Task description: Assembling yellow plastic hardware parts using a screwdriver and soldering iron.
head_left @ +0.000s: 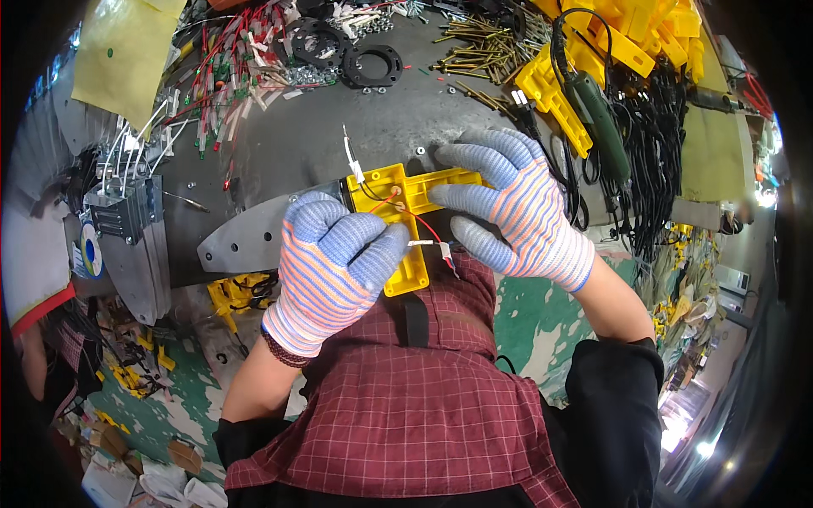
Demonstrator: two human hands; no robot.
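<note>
Both my hands wear grey-blue gloves with orange-and-blue striped backs. My left hand [332, 267] is closed on a yellow plastic housing [406, 275], its fingers curled over the left side. A flat grey metal blade [246, 239] with holes sticks out leftward from the housing. Inside the housing run red and black wires, one ending in a white-sleeved lead [356, 172] above and another in a white connector [445, 251] at right. Over the housing's yellow handle [445, 182], my right hand [525, 203] has its fingers apart; the index fingertip overlaps the handle's edge.
Red wired parts [229, 76], black rings [371, 66] and a heap of long screws [483, 51] lie at the back of the dark table. Yellow housings [627, 42], a green corded tool [597, 118] and black cables [644, 161] fill the right. Stacked metal plates [127, 220] stand left.
</note>
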